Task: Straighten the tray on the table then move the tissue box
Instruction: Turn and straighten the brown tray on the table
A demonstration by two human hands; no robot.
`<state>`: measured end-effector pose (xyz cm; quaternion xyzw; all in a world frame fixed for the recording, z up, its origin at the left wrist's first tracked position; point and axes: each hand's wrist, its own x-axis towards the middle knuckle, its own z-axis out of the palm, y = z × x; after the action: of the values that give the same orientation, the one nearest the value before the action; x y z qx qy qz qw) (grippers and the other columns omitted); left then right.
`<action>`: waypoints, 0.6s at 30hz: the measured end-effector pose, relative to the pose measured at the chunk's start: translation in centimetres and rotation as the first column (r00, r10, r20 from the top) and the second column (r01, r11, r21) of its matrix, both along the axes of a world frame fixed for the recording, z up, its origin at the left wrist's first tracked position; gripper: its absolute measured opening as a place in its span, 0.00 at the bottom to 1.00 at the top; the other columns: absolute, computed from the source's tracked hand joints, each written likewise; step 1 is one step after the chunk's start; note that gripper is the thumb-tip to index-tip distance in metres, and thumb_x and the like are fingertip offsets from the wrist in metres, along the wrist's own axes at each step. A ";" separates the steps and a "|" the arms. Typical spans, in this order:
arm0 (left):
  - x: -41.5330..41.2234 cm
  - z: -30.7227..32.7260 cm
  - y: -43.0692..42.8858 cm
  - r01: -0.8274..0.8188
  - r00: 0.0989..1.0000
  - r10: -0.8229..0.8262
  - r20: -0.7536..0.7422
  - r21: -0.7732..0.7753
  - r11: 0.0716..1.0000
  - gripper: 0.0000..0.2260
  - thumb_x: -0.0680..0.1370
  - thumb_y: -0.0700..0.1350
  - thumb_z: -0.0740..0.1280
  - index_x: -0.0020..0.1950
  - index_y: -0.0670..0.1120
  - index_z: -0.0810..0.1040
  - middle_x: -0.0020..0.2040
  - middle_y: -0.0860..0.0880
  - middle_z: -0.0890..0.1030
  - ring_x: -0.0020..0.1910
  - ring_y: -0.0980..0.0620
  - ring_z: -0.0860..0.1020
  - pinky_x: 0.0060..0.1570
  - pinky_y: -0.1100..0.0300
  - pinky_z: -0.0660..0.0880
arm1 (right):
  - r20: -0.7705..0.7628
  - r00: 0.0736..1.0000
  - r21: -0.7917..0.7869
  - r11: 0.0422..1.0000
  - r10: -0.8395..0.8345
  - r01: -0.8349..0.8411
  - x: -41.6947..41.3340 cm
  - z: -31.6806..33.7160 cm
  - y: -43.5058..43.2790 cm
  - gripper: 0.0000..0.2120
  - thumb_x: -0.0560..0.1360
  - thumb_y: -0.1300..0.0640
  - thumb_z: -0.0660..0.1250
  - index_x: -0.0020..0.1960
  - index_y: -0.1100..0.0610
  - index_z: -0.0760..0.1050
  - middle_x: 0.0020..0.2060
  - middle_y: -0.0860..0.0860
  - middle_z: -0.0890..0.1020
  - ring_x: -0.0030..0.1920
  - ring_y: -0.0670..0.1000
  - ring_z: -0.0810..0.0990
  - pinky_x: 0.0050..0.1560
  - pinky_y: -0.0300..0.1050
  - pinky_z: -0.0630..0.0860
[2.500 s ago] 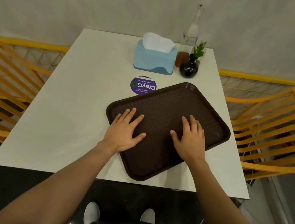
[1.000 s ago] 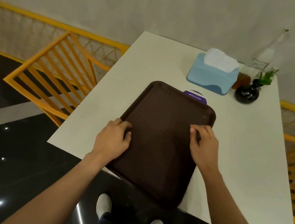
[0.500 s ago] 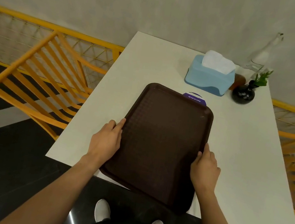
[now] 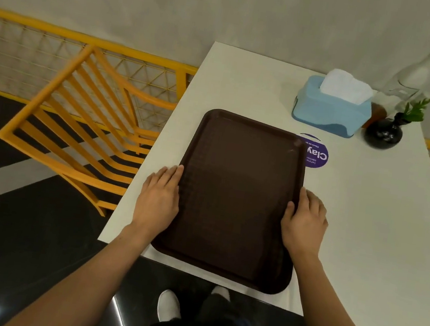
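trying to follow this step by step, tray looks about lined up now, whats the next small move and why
Probably slide the tray a little further onto the table: its near edge overhangs the table's front edge. The left hand and right hand flank its long sides. The tissue box comes after.

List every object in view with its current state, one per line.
Brown tray: flat on table, near edge overhanging.
Left hand: against tray's left rim.
Right hand: against tray's right rim.
Blue tissue box: upright, tissue sticking out.
Purple sticker: partly covered by tray.
Black vase: upright, green sprig inside.
Glass bottle: upright.
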<state>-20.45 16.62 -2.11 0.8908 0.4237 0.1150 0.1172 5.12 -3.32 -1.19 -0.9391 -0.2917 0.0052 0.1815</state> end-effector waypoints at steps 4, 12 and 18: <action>-0.5 -0.1 1.5 -0.028 1.000 0.028 -0.002 -0.047 0.998 0.24 0.85 0.47 0.56 0.82 0.48 0.59 0.79 0.48 0.67 0.79 0.48 0.61 0.79 0.49 0.54 | -0.003 0.999 -0.054 0.998 0.043 -0.043 0.2 -0.2 2.1 0.24 0.85 0.51 0.55 0.78 0.59 0.63 0.76 0.58 0.68 0.77 0.61 0.61 0.77 0.62 0.56; 0.0 0.7 4.4 -0.057 0.998 0.059 0.025 -0.064 0.996 0.23 0.85 0.45 0.56 0.81 0.46 0.62 0.77 0.46 0.70 0.78 0.46 0.64 0.78 0.47 0.56 | -0.059 0.995 -0.056 0.995 0.080 -0.084 1.6 -0.3 6.1 0.25 0.85 0.51 0.55 0.79 0.59 0.61 0.77 0.56 0.66 0.78 0.59 0.60 0.77 0.60 0.51; 0.9 1.0 6.1 -0.060 0.998 0.062 0.020 -0.081 0.995 0.23 0.85 0.45 0.56 0.81 0.46 0.62 0.77 0.46 0.70 0.79 0.46 0.63 0.78 0.46 0.58 | -0.050 0.993 -0.065 0.992 0.106 -0.109 2.8 -0.3 8.1 0.25 0.85 0.51 0.55 0.79 0.60 0.61 0.77 0.57 0.67 0.78 0.59 0.60 0.77 0.59 0.51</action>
<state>-19.54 22.70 -1.09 0.8706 0.4536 0.1117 0.1543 7.91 4.74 -1.53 -0.9273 -0.3371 0.0469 0.1558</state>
